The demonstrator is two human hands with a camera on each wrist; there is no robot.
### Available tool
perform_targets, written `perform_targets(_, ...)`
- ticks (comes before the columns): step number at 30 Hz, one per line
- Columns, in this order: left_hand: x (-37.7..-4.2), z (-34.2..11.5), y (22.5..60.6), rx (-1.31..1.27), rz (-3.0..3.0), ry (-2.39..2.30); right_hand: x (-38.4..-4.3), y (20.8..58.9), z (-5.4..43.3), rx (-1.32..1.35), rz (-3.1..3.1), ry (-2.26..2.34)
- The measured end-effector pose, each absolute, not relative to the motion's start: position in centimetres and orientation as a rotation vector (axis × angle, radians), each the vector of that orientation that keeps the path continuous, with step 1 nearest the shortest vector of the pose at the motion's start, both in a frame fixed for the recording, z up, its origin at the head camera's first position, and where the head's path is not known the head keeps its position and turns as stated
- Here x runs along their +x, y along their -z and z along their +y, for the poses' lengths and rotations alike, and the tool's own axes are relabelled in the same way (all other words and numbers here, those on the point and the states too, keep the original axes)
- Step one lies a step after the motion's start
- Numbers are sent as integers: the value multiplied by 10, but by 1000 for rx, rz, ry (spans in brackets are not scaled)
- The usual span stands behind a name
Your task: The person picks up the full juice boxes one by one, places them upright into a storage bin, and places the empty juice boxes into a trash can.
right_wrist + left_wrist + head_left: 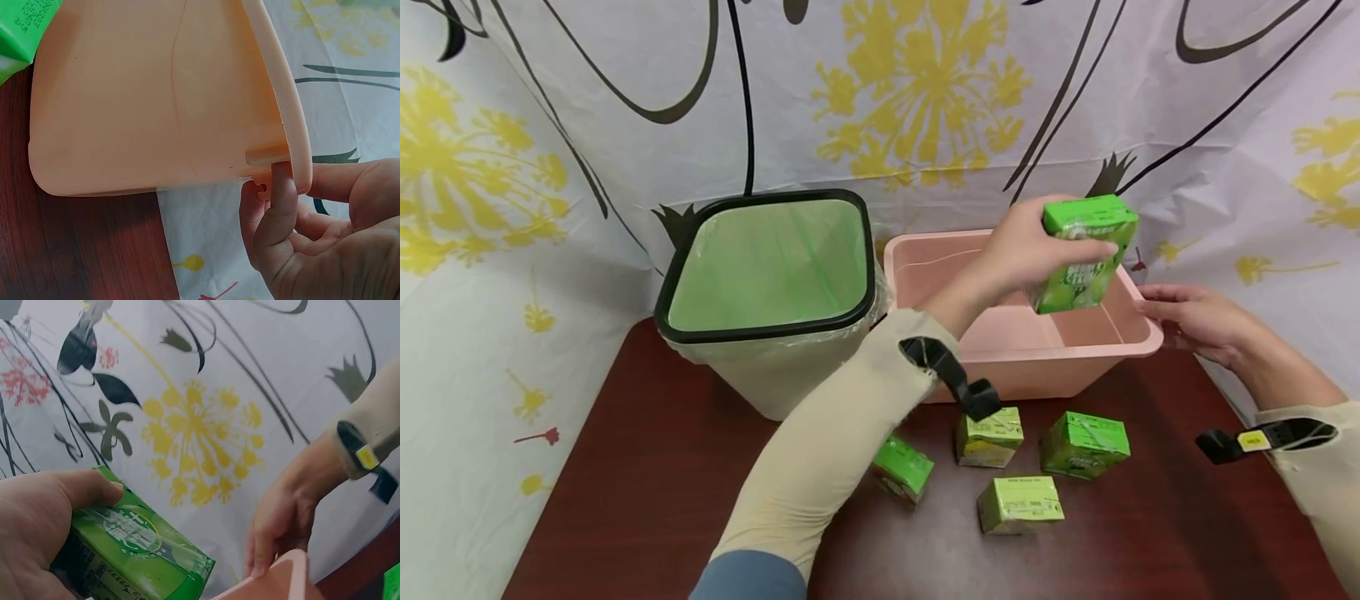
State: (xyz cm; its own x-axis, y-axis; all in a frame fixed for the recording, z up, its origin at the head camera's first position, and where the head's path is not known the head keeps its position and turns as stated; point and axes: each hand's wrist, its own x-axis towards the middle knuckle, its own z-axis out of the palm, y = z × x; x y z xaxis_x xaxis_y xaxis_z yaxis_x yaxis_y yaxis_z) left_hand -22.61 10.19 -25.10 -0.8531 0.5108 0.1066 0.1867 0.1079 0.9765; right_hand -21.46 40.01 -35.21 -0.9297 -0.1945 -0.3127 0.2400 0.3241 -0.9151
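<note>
My left hand (1021, 246) grips a green drink carton (1081, 287) over the pink plastic tub (1015, 367). In the left wrist view, its thumb lies along the top of the carton (150, 550), which has white lettering and a clear wrap. At the tub's right end, my right hand (1206, 323) holds the rim. The right wrist view shows the fingers of this hand (337, 234) curled under the lip of the tub (125, 112), with the tub's outer wall facing the camera.
Left of the tub stands a pale bin (760, 367) with a black rim and a clear liner. Several cartons rest on the dark red table (647, 500) in front, among them a green carton (1086, 446) and a yellow-green carton (1021, 505). A patterned cloth (925, 108) hangs behind.
</note>
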Motion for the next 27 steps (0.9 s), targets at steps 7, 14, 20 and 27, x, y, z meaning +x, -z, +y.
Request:
perform_targets(7,-260,118,250,635,2198,-1734,-215,352,400,51,2216,1650)
perform_targets(14,-290,121,266,600,2102,-1760,-213,350,400,49,2235,1635)
perform_targets(20,-314,107,287,512,2134,-1703,-213,349,397,77,2193,1704)
perform_targets(27,-325,95,315,438,2238,-1696,-213,349,396,78,2196,1699)
